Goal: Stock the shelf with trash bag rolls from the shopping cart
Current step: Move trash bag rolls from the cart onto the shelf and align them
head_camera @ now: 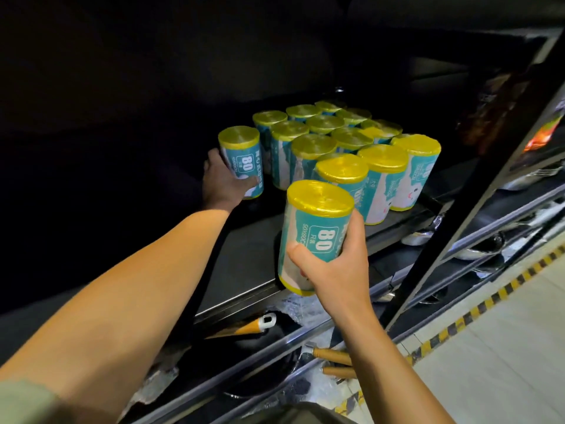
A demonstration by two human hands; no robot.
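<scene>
Yellow-capped teal trash bag roll [316, 237] upright in right hand [333, 270], thumb and fingers wrapped round its lower half, held at the front edge of the dark shelf [244, 258]. Left hand [224, 182] further in, gripping a second roll [241, 162] by its base, just left of the standing cluster of rolls [336, 142]. Pan handles [333, 356] on lower shelves below the right wrist.

Yellow-topped teal-and-white trash bag rolls [351, 148], black shelf [244, 258]
</scene>
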